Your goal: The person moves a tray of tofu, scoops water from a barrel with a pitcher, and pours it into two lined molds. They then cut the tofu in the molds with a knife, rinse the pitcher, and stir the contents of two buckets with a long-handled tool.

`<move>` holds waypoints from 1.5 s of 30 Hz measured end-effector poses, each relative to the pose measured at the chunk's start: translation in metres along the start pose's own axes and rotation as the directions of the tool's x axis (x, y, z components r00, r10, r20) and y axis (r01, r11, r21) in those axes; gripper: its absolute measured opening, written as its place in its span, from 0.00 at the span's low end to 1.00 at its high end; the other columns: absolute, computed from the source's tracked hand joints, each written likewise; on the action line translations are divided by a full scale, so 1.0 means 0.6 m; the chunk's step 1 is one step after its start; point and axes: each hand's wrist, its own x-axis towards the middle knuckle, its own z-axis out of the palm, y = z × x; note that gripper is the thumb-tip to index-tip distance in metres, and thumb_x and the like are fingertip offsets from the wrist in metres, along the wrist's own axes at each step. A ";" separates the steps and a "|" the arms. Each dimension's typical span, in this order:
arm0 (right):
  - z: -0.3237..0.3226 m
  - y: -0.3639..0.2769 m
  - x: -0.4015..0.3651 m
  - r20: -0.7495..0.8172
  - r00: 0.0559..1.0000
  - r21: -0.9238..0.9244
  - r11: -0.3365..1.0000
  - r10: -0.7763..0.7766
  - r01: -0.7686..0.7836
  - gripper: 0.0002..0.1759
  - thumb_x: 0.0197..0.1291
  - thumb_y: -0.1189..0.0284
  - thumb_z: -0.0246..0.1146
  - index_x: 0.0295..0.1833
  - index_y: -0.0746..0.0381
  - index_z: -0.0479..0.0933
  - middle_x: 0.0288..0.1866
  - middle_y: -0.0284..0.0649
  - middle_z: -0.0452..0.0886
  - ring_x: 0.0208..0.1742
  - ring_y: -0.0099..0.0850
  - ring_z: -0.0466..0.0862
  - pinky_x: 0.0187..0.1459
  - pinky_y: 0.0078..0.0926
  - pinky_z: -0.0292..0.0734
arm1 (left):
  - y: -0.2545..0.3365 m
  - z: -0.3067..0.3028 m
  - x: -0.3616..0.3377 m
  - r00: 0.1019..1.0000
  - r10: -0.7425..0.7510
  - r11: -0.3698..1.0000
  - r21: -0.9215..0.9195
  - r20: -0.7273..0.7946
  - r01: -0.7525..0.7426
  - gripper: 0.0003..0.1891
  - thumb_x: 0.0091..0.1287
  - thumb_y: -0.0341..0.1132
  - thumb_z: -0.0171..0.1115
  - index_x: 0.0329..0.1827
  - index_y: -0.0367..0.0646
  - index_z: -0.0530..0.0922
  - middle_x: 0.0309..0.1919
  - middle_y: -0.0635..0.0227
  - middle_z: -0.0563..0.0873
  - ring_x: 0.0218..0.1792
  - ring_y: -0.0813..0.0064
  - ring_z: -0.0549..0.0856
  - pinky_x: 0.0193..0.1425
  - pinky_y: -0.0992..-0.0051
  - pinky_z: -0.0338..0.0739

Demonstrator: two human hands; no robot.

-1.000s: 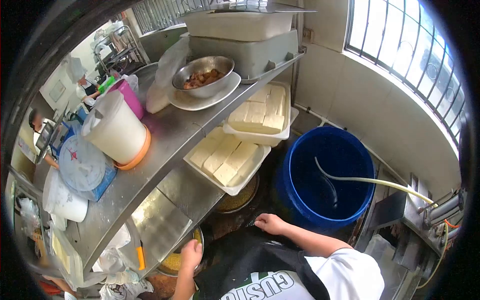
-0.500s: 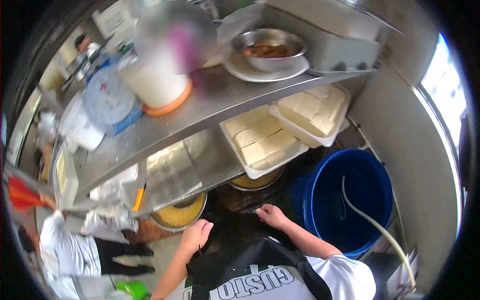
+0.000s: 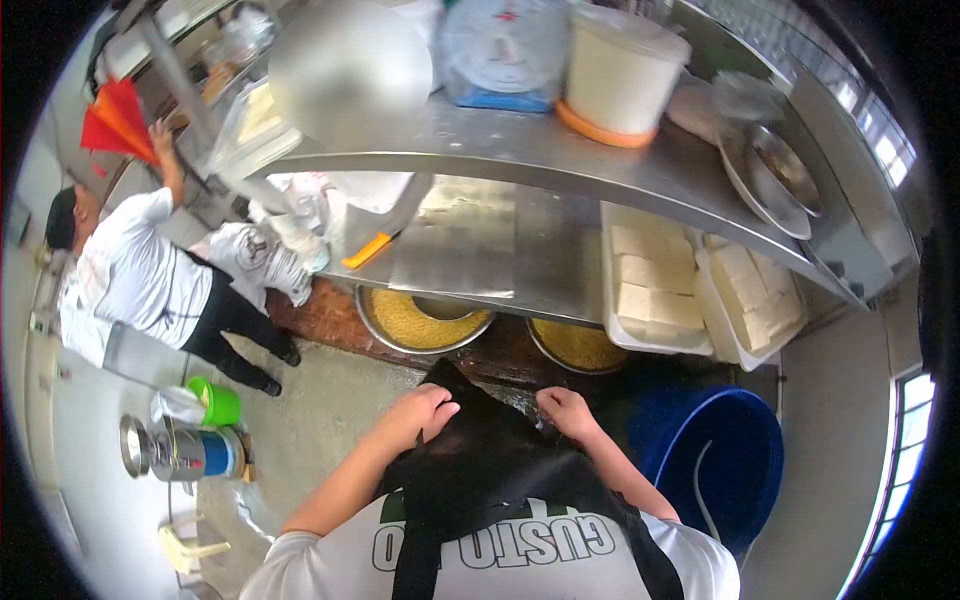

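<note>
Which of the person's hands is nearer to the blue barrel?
Right. The right hand rests on the black apron, on the side toward the blue barrel; the left hand lies farther away, on the apron's other side.

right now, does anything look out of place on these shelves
Two tofu trays jut past the front edge of the lower shelf, near the tub, so they look precarious. The left hand and right hand grip the apron.

"GUSTO" on white shirt [image 3: 560, 548], partly behind black apron [image 3: 480, 470]
</note>
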 end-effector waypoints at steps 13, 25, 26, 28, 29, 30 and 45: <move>0.273 -0.187 0.041 0.167 0.984 -0.179 0.980 -0.062 0.092 0.21 0.74 0.55 0.65 0.55 0.62 0.85 0.48 0.48 0.89 0.51 0.43 0.89 0.56 0.39 0.83 | -0.222 -0.063 -0.192 0.995 -0.080 0.989 -0.132 -0.051 0.072 0.11 0.75 0.37 0.64 0.48 0.36 0.85 0.45 0.45 0.89 0.50 0.41 0.87 0.57 0.53 0.82; 0.421 -0.237 0.055 0.325 0.930 -0.323 0.905 -0.169 0.277 0.22 0.75 0.53 0.64 0.58 0.60 0.84 0.53 0.50 0.90 0.57 0.49 0.89 0.59 0.44 0.83 | -0.310 -0.115 -0.306 0.968 -0.179 0.970 -0.197 -0.175 0.144 0.07 0.72 0.28 0.59 0.48 0.37 0.82 0.44 0.45 0.87 0.47 0.39 0.86 0.53 0.51 0.81; 0.421 -0.237 0.057 0.332 0.928 -0.318 0.906 -0.171 0.280 0.22 0.75 0.53 0.64 0.58 0.60 0.84 0.53 0.50 0.90 0.57 0.49 0.89 0.59 0.44 0.83 | -0.306 -0.119 -0.308 0.965 -0.215 0.964 -0.194 -0.153 0.184 0.07 0.72 0.28 0.59 0.47 0.37 0.82 0.43 0.45 0.87 0.47 0.39 0.86 0.53 0.51 0.81; 0.425 -0.245 0.065 0.355 0.921 -0.305 0.911 -0.160 0.276 0.22 0.74 0.53 0.64 0.58 0.60 0.84 0.54 0.50 0.90 0.57 0.49 0.89 0.59 0.44 0.83 | -0.299 -0.123 -0.313 0.950 -0.274 0.952 -0.185 -0.147 0.246 0.06 0.72 0.28 0.59 0.47 0.36 0.82 0.43 0.45 0.87 0.46 0.39 0.86 0.53 0.51 0.81; 0.430 -0.243 0.075 0.377 0.910 -0.298 0.907 -0.173 0.297 0.22 0.74 0.53 0.64 0.58 0.60 0.84 0.54 0.50 0.90 0.57 0.49 0.89 0.59 0.44 0.83 | -0.294 -0.123 -0.313 0.948 -0.258 0.956 -0.188 -0.187 0.223 0.05 0.73 0.29 0.60 0.45 0.37 0.81 0.42 0.46 0.87 0.46 0.40 0.86 0.52 0.51 0.81; 0.434 -0.236 0.086 0.400 0.900 -0.293 0.907 -0.173 0.304 0.22 0.74 0.53 0.64 0.58 0.60 0.84 0.54 0.50 0.90 0.57 0.49 0.89 0.59 0.44 0.83 | -0.289 -0.123 -0.312 0.943 -0.242 0.961 -0.190 -0.231 0.200 0.05 0.73 0.30 0.61 0.44 0.37 0.80 0.40 0.46 0.86 0.45 0.40 0.85 0.52 0.51 0.81; 0.300 -0.185 0.131 0.392 0.898 -0.271 0.907 -0.202 0.323 0.19 0.73 0.55 0.66 0.54 0.60 0.85 0.49 0.48 0.90 0.52 0.47 0.89 0.55 0.44 0.83 | -0.214 -0.076 -0.217 0.933 -0.304 0.950 -0.143 -0.194 0.279 0.09 0.73 0.32 0.67 0.40 0.38 0.76 0.35 0.48 0.82 0.40 0.43 0.84 0.45 0.55 0.79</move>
